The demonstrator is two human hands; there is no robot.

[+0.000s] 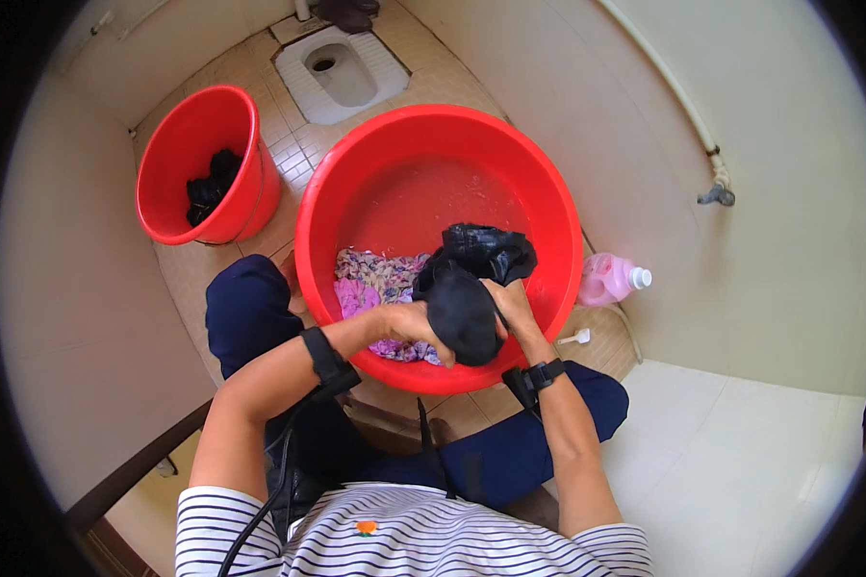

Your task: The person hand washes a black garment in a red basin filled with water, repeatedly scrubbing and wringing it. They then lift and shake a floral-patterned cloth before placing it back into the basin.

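Note:
Both my hands hold a wet black garment (pixel 465 317) over the near right part of a large red plastic basin (pixel 436 114). My left hand (pixel 415 328) grips its bunched near end from the left, thumb towards me. My right hand (pixel 511 306) holds it from the right, its fingers partly hidden by the cloth. More of the black cloth lies heaped beyond my hands, inside the basin. Left of it, floral fabric (pixel 386 270) and pink cloth (pixel 357 296) lie on the basin's bottom, with shallow water around. Which garment the black one is, I cannot tell.
A red bucket (pixel 267 184) with black cloth (pixel 215 184) inside stands at the left. Beyond the basin is a squat toilet (pixel 343 76). Along the right wall are a pink detergent bottle (pixel 606 280), a white scoop (pixel 576 337) and a tap (pixel 716 193) on a pipe.

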